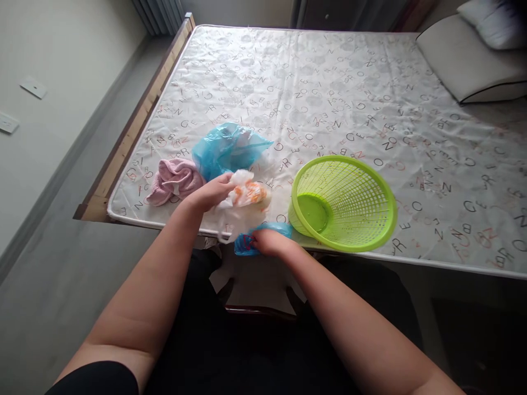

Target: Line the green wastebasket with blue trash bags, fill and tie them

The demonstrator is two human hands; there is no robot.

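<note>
My left hand (pixel 218 189) is closed on a crumpled white plastic bag (pixel 242 208) with orange print, held just above the mattress edge. Close by on the right, my right hand (pixel 265 241) grips a blue plastic bag (pixel 279 228) at the front edge; its fingers are partly hidden. Behind my left hand lies a larger light-blue plastic bag (pixel 226 148), loosely puffed up. A pink cloth (pixel 175 181) sits bunched to the left of it. To the right of my hands, a green mesh basket (pixel 362 206) leans with its mouth facing up and toward me.
The bare mattress (pixel 329 104) with printed letters spreads out ahead, edged by a wooden bed frame (pixel 140 120) on the left. White pillows (pixel 473 60) lie at the far right. A stool (pixel 259 291) is below, between my legs.
</note>
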